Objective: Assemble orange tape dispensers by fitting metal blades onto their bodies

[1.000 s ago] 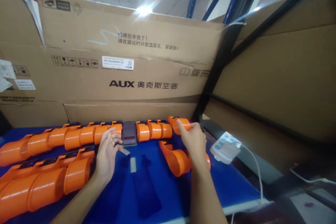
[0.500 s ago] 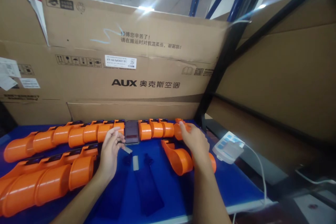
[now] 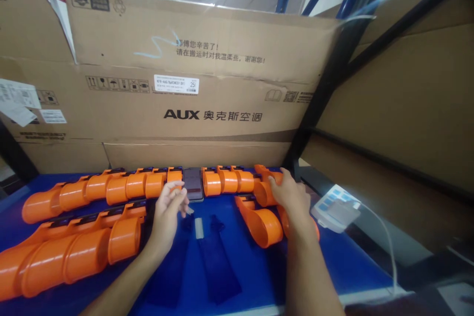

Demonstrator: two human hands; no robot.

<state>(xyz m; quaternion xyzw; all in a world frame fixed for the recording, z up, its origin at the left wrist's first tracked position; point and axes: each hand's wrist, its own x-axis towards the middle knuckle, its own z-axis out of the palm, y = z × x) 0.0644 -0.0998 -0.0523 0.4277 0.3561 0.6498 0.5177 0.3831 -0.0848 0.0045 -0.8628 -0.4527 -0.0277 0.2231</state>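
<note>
My left hand [image 3: 169, 215] is closed in a pinch on a small pale strip [image 3: 189, 210], over the middle of the blue table. A similar pale piece [image 3: 199, 228] lies just to its right, between dark blue straps [image 3: 218, 266]. Reaching to the back right, my right hand [image 3: 292, 197] has its fingers around an orange ring piece [image 3: 262, 192] at the end of the right back row. Its fingertips are partly hidden. Another orange loop [image 3: 263, 227] lies in front of that row. A dark flat rectangular object [image 3: 193, 184] stands between the two back rows.
Rows of orange rings [image 3: 83, 256] fill the left side of the blue table [image 3: 259, 276]. A white box with a cable [image 3: 336, 208] sits at the right edge. Behind stands a large cardboard panel [image 3: 129, 123], with a dark rack post [image 3: 318, 94] at its right.
The camera view has shifted, moving the scene slightly right. My right hand has lifted and turned the orange ring piece a little. My left fingers have drawn closer together around the pale strip.
</note>
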